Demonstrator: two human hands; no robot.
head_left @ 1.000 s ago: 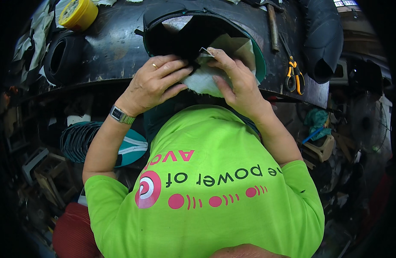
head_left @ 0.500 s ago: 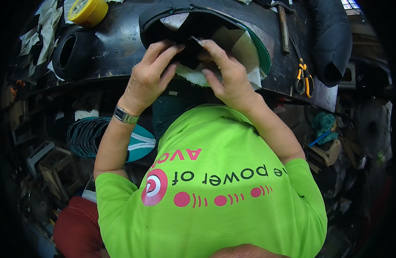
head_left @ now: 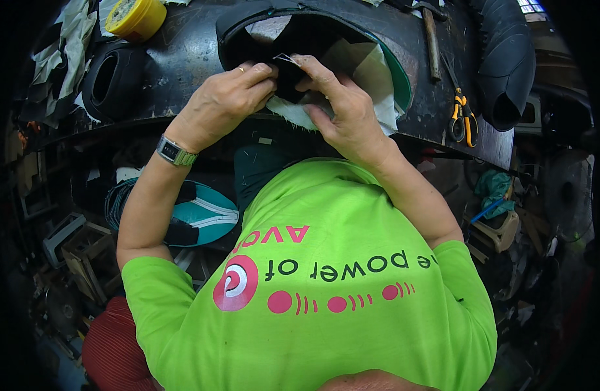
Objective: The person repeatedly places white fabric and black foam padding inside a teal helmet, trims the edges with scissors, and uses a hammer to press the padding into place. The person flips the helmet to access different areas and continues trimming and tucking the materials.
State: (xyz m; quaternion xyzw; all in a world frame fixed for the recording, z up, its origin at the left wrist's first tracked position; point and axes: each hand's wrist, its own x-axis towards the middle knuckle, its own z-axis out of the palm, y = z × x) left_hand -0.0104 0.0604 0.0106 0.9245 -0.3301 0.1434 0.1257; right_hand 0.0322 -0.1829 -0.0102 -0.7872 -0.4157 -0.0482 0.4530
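- Between my two hands, I am pinching a small dark piece [head_left: 288,79] at the near edge of the black workbench [head_left: 183,52]; my left hand [head_left: 225,101] is closing its fingertips on the piece's left side and my right hand [head_left: 342,107] is gripping its right side, thumb below.
- Under my right palm, pale cloth [head_left: 371,72] is spreading out, so I am judging that keeping the piece pressed flat against it and working thumbs close together is giving the best control.
- Beyond my fingers, a black curved shoe part [head_left: 261,19] is lying, touching the cloth.
- To the right of my right hand, orange-handled scissors [head_left: 461,117] and a hammer [head_left: 431,39] are lying apart from the work.
- Far left of my left hand, a yellow tin [head_left: 136,16] is sitting; nothing is blocking my hands.
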